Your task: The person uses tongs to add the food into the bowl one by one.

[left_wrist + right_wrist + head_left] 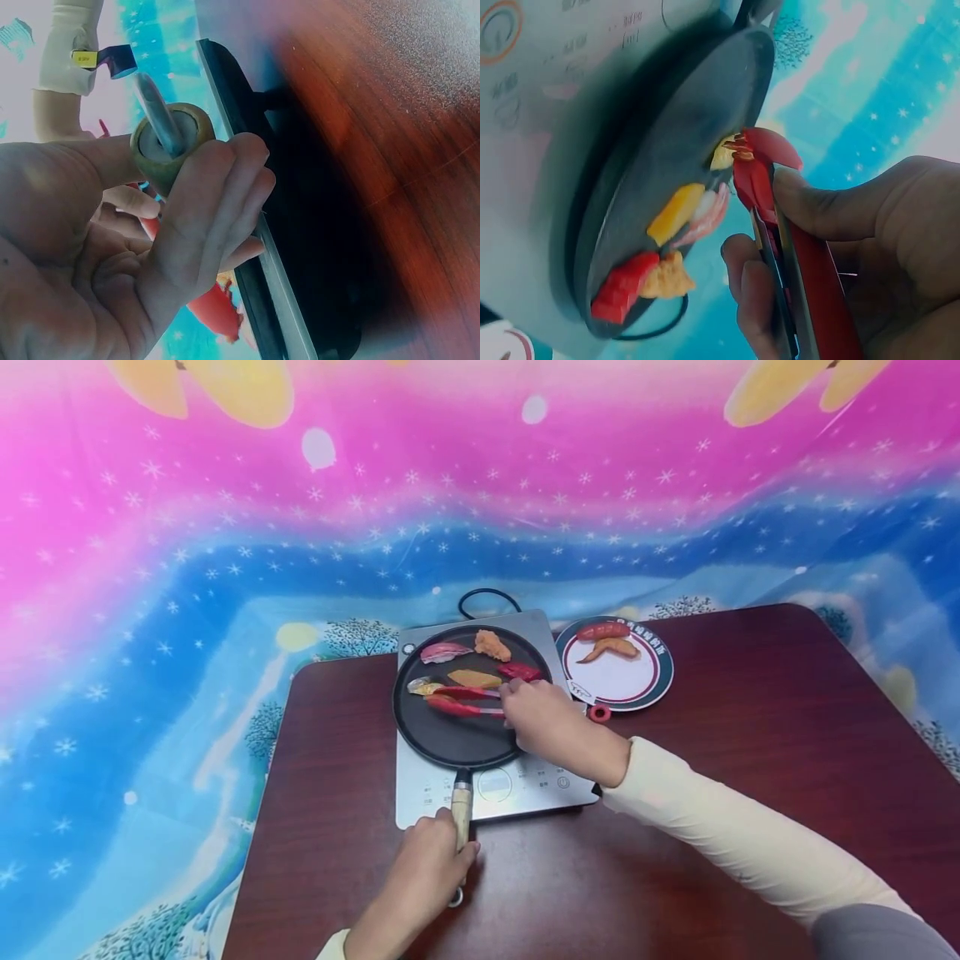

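Note:
My left hand [429,862] grips the pale handle [461,806] of a black frying pan [450,745]; in the left wrist view, fingers curl round the handle's end. My right hand [551,727] holds red-tipped tongs [757,176] over the pan. Their tips are at a yellow-and-silver food piece [423,686] on the pan's left side; in the right wrist view they touch it, though a firm pinch is unclear. Also in the pan lie a yellow slab [474,678], a pink-and-white piece [446,652], an orange-brown crumbly lump [492,645] and a red piece [519,672].
Under the pan is a silver induction cooker [423,806] with a black cord [489,592] behind. To its right, a green-rimmed plate [592,675] bears a red sausage [603,631] and a brown wing-shaped piece [611,648]. A red ring [600,713] sits near the plate on the brown table [720,760].

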`<state>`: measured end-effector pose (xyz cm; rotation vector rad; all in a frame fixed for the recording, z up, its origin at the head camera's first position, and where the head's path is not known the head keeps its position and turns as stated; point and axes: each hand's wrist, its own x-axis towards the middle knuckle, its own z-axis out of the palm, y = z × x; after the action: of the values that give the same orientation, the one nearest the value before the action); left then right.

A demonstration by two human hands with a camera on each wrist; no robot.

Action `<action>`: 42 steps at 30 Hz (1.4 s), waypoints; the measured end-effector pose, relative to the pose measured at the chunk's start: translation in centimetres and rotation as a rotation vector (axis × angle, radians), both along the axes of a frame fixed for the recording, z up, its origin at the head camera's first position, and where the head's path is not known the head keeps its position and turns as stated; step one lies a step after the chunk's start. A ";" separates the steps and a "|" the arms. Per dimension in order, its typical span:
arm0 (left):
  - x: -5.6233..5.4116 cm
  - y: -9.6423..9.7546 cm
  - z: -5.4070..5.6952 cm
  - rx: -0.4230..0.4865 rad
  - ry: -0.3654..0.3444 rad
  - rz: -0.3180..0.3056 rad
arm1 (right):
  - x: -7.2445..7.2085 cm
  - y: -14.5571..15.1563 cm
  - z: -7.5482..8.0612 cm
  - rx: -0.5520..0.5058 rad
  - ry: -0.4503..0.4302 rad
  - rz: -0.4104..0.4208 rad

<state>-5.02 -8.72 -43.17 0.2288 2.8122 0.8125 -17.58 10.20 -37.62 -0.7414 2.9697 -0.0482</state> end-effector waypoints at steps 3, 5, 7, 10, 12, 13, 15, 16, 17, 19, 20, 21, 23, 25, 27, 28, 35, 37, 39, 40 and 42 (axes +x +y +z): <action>0.0 0.0 -0.1 -0.002 0.001 -0.009 | 0.0 -0.6 -0.4 -0.020 -0.027 0.005; -0.1 0.0 -0.1 -0.001 -0.001 -0.013 | -0.1 -0.9 -0.7 -0.028 -0.039 0.011; -0.1 0.0 -0.1 0.001 0.001 -0.017 | -0.2 -1.0 -0.9 -0.033 -0.045 0.014; -0.1 0.0 -0.1 -0.001 -0.002 -0.015 | -0.4 -1.0 -1.3 -0.043 -0.043 0.012; -0.1 -0.1 0.0 -0.007 0.001 -0.012 | -0.5 -1.0 -1.4 -0.051 -0.043 0.011; -0.1 -0.1 0.0 -0.010 0.003 -0.011 | -0.5 -1.0 -1.4 -0.055 -0.042 0.013; 0.0 -0.2 -0.1 -0.020 0.013 -0.011 | -0.5 -1.1 -1.5 -0.059 -0.044 0.018; 0.0 -0.2 -0.1 -0.023 0.017 -0.010 | -0.5 -1.2 -1.5 -0.058 -0.046 0.021; 0.0 -0.2 -0.1 -0.024 0.020 -0.010 | -0.5 -1.3 -1.5 -0.058 -0.049 0.026; -0.1 -0.2 -0.2 -0.024 0.024 -0.013 | -0.5 -1.4 -1.5 -0.055 -0.054 0.031; -0.1 -0.2 -0.3 -0.022 0.024 -0.014 | -0.5 -1.5 -1.5 -0.053 -0.056 0.032; -0.1 -0.2 -0.3 -0.019 0.023 -0.014 | -0.5 -1.6 -1.5 -0.051 -0.056 0.033; -0.1 -0.2 -0.3 -0.017 0.026 -0.016 | -0.6 -1.7 -1.6 -0.048 -0.060 0.030; -0.1 -0.2 -0.3 -0.023 0.037 -0.020 | -0.6 -1.7 -1.6 -0.043 -0.062 0.025; -0.2 -0.2 -0.3 -0.028 0.045 -0.022 | -0.6 -1.8 -1.7 -0.039 -0.066 0.021; -0.1 -0.3 -0.3 -0.029 0.048 -0.023 | -0.6 -1.8 -1.7 -0.036 -0.068 0.020; -0.1 -0.3 -0.2 -0.023 0.051 -0.027 | -0.6 -1.8 -1.8 -0.026 -0.080 0.012; -0.1 -0.2 -0.2 -0.023 0.052 -0.029 | -0.6 -1.8 -1.9 -0.026 -0.079 0.014; -0.1 -0.2 -0.2 -0.023 0.049 -0.028 | -0.6 -1.8 -1.9 -0.028 -0.084 0.012; -0.2 -0.2 -0.2 -0.022 0.045 -0.027 | -0.6 -1.8 -1.9 -0.027 -0.084 0.012; -0.2 -0.2 -0.2 -0.018 0.031 -0.022 | -0.6 -1.8 -2.0 -0.028 -0.081 0.015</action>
<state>-5.21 -8.89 -43.33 0.2714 2.8397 0.7850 -18.19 8.42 -39.62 -0.7465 2.8922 -0.1170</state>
